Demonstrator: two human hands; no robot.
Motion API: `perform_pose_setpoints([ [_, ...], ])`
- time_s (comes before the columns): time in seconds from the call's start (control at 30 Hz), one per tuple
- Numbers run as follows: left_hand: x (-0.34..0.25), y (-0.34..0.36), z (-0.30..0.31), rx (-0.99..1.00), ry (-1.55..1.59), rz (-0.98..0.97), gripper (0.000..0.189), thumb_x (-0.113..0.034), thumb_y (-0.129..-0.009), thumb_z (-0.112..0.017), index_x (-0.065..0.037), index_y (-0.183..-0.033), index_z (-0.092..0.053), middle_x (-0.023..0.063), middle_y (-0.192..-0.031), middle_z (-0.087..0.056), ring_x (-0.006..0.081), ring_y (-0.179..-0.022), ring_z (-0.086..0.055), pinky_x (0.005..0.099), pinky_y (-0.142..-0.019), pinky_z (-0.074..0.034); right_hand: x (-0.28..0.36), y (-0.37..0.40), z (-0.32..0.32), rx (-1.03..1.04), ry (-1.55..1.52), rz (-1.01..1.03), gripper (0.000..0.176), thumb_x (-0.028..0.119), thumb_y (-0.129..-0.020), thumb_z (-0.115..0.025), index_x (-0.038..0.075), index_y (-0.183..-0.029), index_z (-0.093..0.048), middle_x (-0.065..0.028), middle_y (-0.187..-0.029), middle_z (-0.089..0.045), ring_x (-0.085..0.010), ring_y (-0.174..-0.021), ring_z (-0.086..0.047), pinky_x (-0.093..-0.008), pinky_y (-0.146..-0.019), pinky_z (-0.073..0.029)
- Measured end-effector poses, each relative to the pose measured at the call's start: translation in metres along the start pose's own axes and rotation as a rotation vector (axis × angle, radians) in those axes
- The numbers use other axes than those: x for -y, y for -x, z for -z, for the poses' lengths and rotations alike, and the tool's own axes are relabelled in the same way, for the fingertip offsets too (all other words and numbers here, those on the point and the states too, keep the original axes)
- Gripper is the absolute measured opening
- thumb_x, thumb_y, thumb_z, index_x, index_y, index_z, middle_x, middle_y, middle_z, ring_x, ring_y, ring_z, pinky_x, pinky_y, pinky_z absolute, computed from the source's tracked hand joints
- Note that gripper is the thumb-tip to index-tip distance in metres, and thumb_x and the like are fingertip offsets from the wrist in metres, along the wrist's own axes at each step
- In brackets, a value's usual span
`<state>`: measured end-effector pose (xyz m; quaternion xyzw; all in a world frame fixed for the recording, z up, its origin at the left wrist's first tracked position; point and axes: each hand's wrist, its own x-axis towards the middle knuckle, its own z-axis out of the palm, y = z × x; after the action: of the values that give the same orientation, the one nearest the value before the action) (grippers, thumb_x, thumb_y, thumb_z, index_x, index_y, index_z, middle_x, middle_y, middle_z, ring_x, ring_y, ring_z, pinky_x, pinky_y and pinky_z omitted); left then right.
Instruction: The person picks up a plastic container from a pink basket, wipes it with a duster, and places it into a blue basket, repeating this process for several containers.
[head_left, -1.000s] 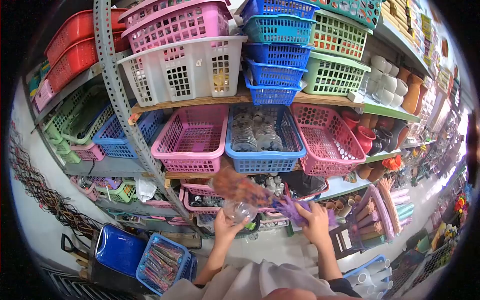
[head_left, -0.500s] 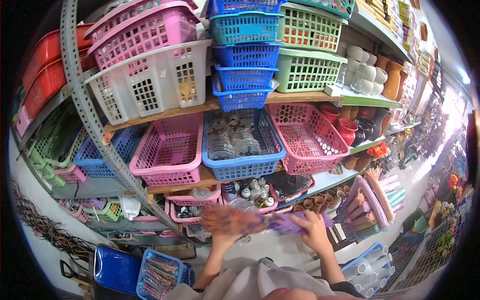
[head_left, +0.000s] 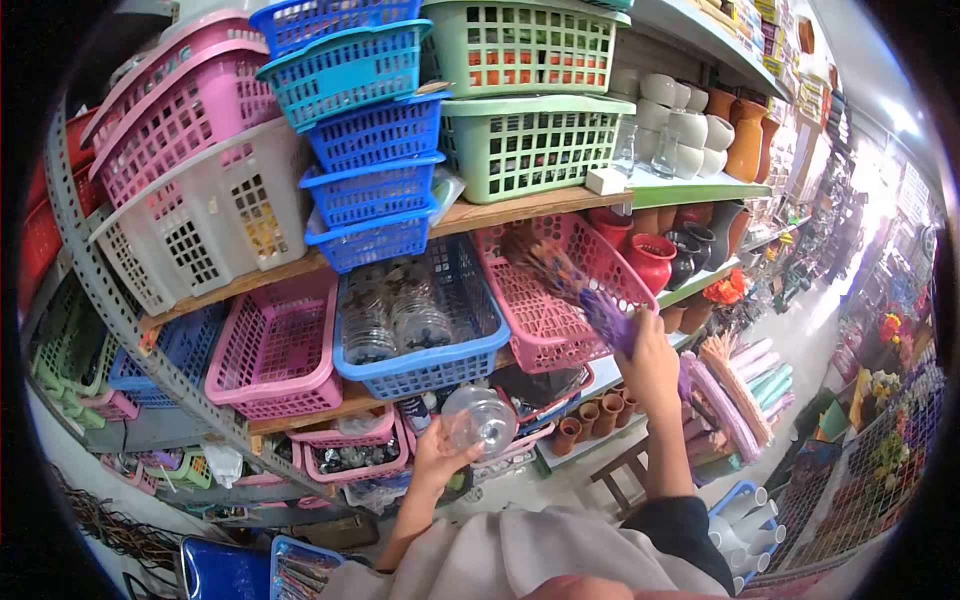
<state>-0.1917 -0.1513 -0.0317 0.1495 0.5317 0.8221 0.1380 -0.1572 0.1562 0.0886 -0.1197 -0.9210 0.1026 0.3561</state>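
Note:
A clear round bowl (head_left: 481,424) is gripped at its left edge by my left hand (head_left: 440,458), in front of the lower shelf. My right hand (head_left: 652,365) is closed around the purple end of a duster (head_left: 575,283), which has a shaggy brown and multicoloured head. The duster slants up and left, its head over the pink basket (head_left: 545,355) on the middle shelf. Left of that basket, a blue basket (head_left: 425,378) holds stacks of clear round plastic pieces.
Another pink basket (head_left: 270,402) stands farther left. Above are stacked blue baskets (head_left: 365,205), green baskets (head_left: 530,115) and a white basket (head_left: 200,215). Red vases (head_left: 652,260) and brown clay pots (head_left: 588,420) stand to the right. A metal shelf post (head_left: 125,300) rises at left.
My right hand has lifted the duster up and right, from across my front to over the pink basket. The clear bowl in my left hand now shows plainly. My view has shifted right.

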Motion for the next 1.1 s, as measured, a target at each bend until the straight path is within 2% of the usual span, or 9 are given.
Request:
perform_pose_setpoints([
  [0.07, -0.011, -0.017, -0.010, 0.006, -0.023, 0.010, 0.041, 0.006, -0.071, -0.077, -0.006, -0.095, -0.045, 0.0137, -0.126, -0.053, 0.0176, -0.117, -0.049, 0.0335, -0.101, -0.041, -0.005, -0.033, -0.018, 0.068, 0.150, 0.022, 0.044, 0.014, -0.068, -0.072, 0.004, -0.101, -0.045, -0.0185, -0.096, -0.054, -0.0366, -0.087, -0.061, -0.0439, -0.065, -0.051],
  [0.17, -0.012, -0.036, -0.015, 0.002, 0.007, -0.020, 0.042, 0.007, -0.070, -0.076, -0.005, -0.095, -0.045, 0.0143, -0.125, -0.053, 0.0187, -0.119, -0.048, 0.0335, -0.102, -0.041, -0.018, -0.071, -0.062, 0.110, 0.359, 0.123, 0.026, 0.016, -0.073, -0.065, 0.006, -0.096, -0.057, -0.0147, -0.086, -0.063, -0.0307, -0.076, -0.067, -0.0415, -0.064, -0.053],
  [0.33, -0.014, -0.048, -0.017, 0.032, 0.024, -0.032, 0.064, 0.002, -0.074, -0.074, 0.004, -0.131, -0.044, 0.0119, -0.127, -0.052, 0.0196, -0.120, -0.049, 0.0341, -0.102, -0.039, -0.019, -0.100, -0.091, 0.465, 0.453, 0.219, 0.018, 0.018, -0.076, -0.061, 0.008, -0.091, -0.067, -0.0118, -0.081, -0.068, -0.0306, -0.076, -0.068, -0.0392, -0.061, -0.053],
  [0.43, -0.011, -0.054, -0.011, 0.028, 0.084, 0.005, 0.062, -0.005, -0.074, -0.074, 0.002, -0.129, -0.046, 0.0105, -0.127, -0.053, 0.0190, -0.119, -0.050, 0.0332, -0.103, -0.038, 0.002, -0.105, -0.067, 0.739, 0.451, 0.180, 0.031, 0.030, -0.079, -0.065, 0.006, -0.099, -0.066, -0.0128, -0.094, -0.068, -0.0279, -0.088, -0.067, -0.0357, -0.068, -0.052],
  [0.5, -0.016, -0.059, -0.010, 0.057, 0.102, 0.016, 0.063, -0.011, -0.075, -0.074, 0.001, -0.129, -0.046, 0.0101, -0.128, -0.052, 0.0193, -0.119, -0.050, 0.0339, -0.102, -0.039, 0.008, -0.098, -0.059, 0.492, 0.297, 0.382, 0.055, 0.046, -0.077, -0.068, 0.004, -0.111, -0.060, -0.0179, -0.116, -0.060, -0.0271, -0.109, -0.059, -0.0363, -0.081, -0.049],
  [0.63, -0.032, -0.075, -0.019, 0.170, 0.175, -0.018, 0.066, -0.024, -0.075, -0.073, 0.000, -0.131, -0.046, 0.0097, -0.129, -0.051, 0.0200, -0.118, -0.051, 0.0363, -0.100, -0.041, 0.039, -0.107, -0.048, 0.774, -0.743, 0.739, 0.092, 0.041, -0.067, -0.081, 0.002, -0.138, -0.038, -0.0198, -0.133, -0.044, -0.0344, -0.123, -0.044, -0.0442, -0.103, -0.035],
  [0.7, -0.036, -0.086, -0.022, 0.207, 0.227, 0.009, 0.065, -0.026, -0.077, -0.072, -0.001, -0.131, -0.046, 0.0100, -0.129, -0.051, 0.0203, -0.118, -0.051, 0.0372, -0.099, -0.042, 0.060, -0.107, -0.050, 0.798, -0.938, 0.908, 0.103, 0.035, -0.062, -0.086, 0.000, -0.141, -0.031, -0.0182, -0.135, -0.041, -0.0315, -0.126, -0.041, -0.0415, -0.105, -0.033],
  [0.9, -0.065, -0.118, -0.020, 0.222, 0.301, 0.026, 0.069, -0.028, -0.082, -0.068, -0.001, -0.137, -0.036, 0.0131, -0.132, -0.048, 0.0250, -0.121, -0.050, 0.0427, -0.098, -0.046, 0.089, -0.118, -0.065, 0.602, -0.981, 0.817, 0.089, 0.030, -0.061, -0.085, 0.000, -0.132, -0.040, -0.0175, -0.125, -0.048, -0.0308, -0.117, -0.050, -0.0386, -0.100, -0.039],
  [1.1, -0.101, -0.119, -0.030, -0.339, -0.755, -0.580, 0.067, -0.020, -0.091, -0.059, -0.003, -0.145, -0.023, 0.0187, -0.145, -0.029, 0.0305, -0.132, -0.034, 0.0392, -0.106, -0.032, 0.099, -0.141, -0.081, 0.416, -0.500, 0.788, 0.080, 0.028, -0.053, -0.083, 0.006, -0.121, -0.049, -0.0153, -0.112, -0.059, -0.0354, -0.104, -0.057, -0.0412, -0.090, -0.047],
])
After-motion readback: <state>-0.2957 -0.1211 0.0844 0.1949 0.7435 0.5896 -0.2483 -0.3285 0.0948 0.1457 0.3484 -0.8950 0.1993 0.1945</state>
